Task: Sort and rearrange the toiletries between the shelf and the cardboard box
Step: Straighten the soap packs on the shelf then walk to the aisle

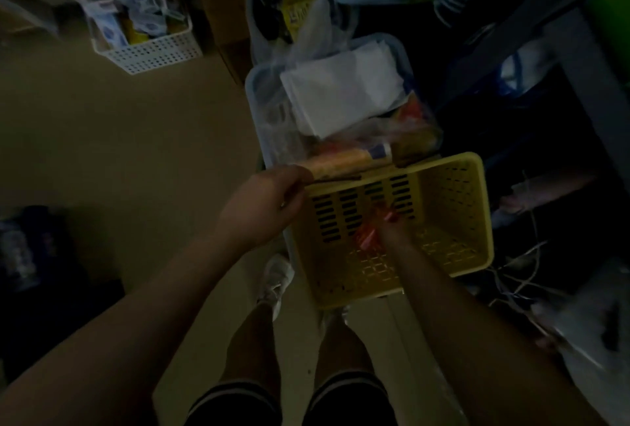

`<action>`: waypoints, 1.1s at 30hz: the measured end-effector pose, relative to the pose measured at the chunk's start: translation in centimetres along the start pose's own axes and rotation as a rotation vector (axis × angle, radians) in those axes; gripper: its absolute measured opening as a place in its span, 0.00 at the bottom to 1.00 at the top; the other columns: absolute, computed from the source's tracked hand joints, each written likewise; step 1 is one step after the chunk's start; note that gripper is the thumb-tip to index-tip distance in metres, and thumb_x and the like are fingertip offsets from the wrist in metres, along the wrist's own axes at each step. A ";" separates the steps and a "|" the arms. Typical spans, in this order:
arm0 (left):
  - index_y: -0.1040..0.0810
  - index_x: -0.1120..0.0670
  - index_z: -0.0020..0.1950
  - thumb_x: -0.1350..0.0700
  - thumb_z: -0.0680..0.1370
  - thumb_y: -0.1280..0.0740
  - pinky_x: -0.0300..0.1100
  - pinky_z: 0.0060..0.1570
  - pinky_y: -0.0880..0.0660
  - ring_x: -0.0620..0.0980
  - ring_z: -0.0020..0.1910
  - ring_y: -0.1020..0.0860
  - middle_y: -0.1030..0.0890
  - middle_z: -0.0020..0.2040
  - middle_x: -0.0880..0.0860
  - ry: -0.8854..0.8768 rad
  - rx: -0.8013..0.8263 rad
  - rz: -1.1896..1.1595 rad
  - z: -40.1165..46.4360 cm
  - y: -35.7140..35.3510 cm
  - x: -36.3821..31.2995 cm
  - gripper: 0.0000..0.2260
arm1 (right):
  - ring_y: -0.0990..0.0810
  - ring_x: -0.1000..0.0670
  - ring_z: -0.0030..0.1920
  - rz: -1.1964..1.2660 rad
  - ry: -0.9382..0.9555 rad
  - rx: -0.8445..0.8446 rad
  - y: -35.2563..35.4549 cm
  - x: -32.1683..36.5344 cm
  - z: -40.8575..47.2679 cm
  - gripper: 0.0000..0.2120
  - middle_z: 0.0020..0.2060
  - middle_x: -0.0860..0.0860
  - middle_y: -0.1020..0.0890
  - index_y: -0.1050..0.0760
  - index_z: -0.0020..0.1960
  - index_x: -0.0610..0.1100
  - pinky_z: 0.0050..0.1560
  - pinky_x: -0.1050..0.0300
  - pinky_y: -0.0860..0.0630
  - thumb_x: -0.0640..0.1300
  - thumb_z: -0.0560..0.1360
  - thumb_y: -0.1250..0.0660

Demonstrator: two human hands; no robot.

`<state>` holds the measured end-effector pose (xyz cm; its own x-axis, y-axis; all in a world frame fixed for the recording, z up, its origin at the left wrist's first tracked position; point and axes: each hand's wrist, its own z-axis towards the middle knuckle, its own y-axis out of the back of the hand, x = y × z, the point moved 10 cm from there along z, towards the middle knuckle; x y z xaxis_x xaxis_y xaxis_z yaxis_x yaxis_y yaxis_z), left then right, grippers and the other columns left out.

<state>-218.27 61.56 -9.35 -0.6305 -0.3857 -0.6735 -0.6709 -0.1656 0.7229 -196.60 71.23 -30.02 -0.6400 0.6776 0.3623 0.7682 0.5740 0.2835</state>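
A yellow slotted plastic basket [453,207] is held tilted in front of me. My left hand [262,207] grips its left rim. My right hand [392,231] reaches inside the basket and pinches a small orange-red item [366,236]; what the item is stays too blurred to tell. Just beyond the basket stands a clear plastic bin [259,98] holding white folded sheets [341,91] and an orange tube [344,161] in plastic wrap. The scene is dim.
A white perforated basket [153,54] full of small packets stands on the floor at the back left. A dark shelf frame [545,16] rises on the right, with cables [525,272] beneath. Cardboard boxes [218,9] stand at the back. My feet are below the yellow basket.
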 end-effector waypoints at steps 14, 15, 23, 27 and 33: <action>0.23 0.58 0.57 0.46 0.75 0.44 0.49 0.38 0.23 0.56 0.41 0.20 0.19 0.46 0.57 -0.165 0.165 0.049 2.1 2.7 -5.8 0.20 | 0.22 0.46 0.41 -0.104 0.260 -0.018 3.9 5.5 -10.3 0.03 0.46 0.38 0.21 0.27 0.47 0.40 0.36 0.59 0.26 0.36 0.77 0.39; 0.23 0.58 0.58 0.49 0.77 0.41 0.49 0.39 0.23 0.56 0.41 0.21 0.19 0.46 0.58 -0.184 0.187 0.055 1.9 3.3 -7.0 0.17 | 0.24 0.46 0.39 -0.111 0.321 -0.030 4.6 6.4 -12.8 0.05 0.45 0.37 0.21 0.28 0.43 0.42 0.38 0.58 0.27 0.36 0.77 0.39; 0.25 0.54 0.63 0.56 0.78 0.38 0.48 0.44 0.23 0.53 0.43 0.21 0.18 0.48 0.56 -0.533 0.393 0.194 -1.9 2.7 -19.8 0.14 | 0.23 0.48 0.46 -0.155 0.525 -0.367 14.4 2.6 -27.9 0.10 0.46 0.47 0.20 0.25 0.56 0.42 0.46 0.58 0.26 0.44 0.77 0.38; 0.28 0.50 0.64 0.53 0.80 0.40 0.44 0.44 0.26 0.49 0.46 0.22 0.20 0.52 0.47 -0.788 0.511 0.287 -7.7 -1.3 -28.6 0.13 | 0.22 0.47 0.41 -0.079 0.402 -0.566 19.5 -8.4 -32.8 0.06 0.39 0.46 0.21 0.24 0.48 0.42 0.31 0.66 0.34 0.42 0.77 0.38; 0.28 0.50 0.65 0.52 0.80 0.41 0.39 0.33 0.29 0.43 0.34 0.25 0.21 0.53 0.47 -1.126 0.717 0.288 -21.7 -10.2 -39.8 0.14 | 0.21 0.44 0.42 0.287 0.104 -0.828 22.4 -31.1 -42.3 0.03 0.39 0.45 0.20 0.25 0.45 0.46 0.40 0.58 0.28 0.41 0.76 0.37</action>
<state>-177.92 58.92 13.41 -0.5238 0.6727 -0.5226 -0.2986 0.4295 0.8522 -158.83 43.59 2.59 -0.4467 0.6762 0.5858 0.6900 -0.1565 0.7067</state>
